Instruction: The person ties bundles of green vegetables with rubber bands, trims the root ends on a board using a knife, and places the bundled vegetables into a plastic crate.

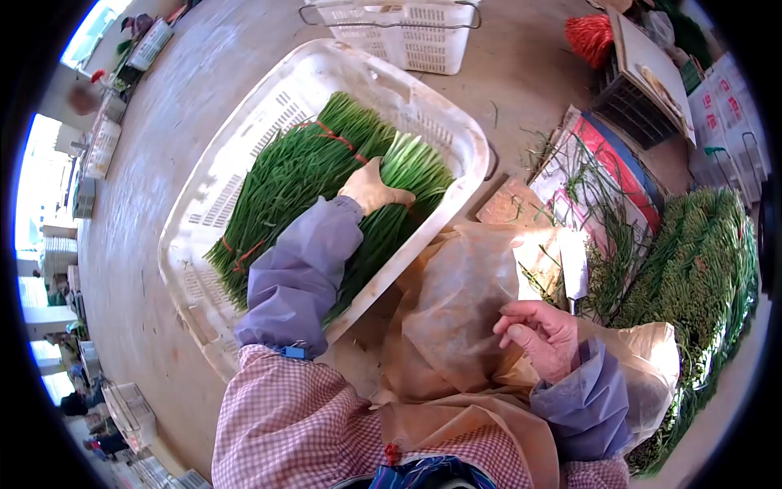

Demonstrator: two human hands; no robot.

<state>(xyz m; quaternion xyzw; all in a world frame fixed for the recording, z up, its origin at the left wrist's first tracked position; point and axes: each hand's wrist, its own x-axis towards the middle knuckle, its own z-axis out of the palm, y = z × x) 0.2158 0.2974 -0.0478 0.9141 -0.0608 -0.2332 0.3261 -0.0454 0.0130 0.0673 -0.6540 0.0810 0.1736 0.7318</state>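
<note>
My left hand (375, 189), in a pale glove, is closed around a bunch of green chives (415, 167) near its pale cut ends. That bunch lies in a white plastic crate (191, 232), beside larger chive bundles (297, 175) tied with red bands. Over my lap, above a translucent brownish apron (456, 301), hovers my bare right hand (542, 338). Its fingers are loosely curled and apart from the thumb, with nothing visible between them. A wide-bladed knife (574, 269) lies just beyond it on a board.
At right is a large pile of green stalks (692, 277). Loose stems litter a printed sack (603, 163) ahead of it. Another white crate (399, 37) stands at the top. A dark crate (635, 102) bears a board, with red strands (588, 39) alongside.
</note>
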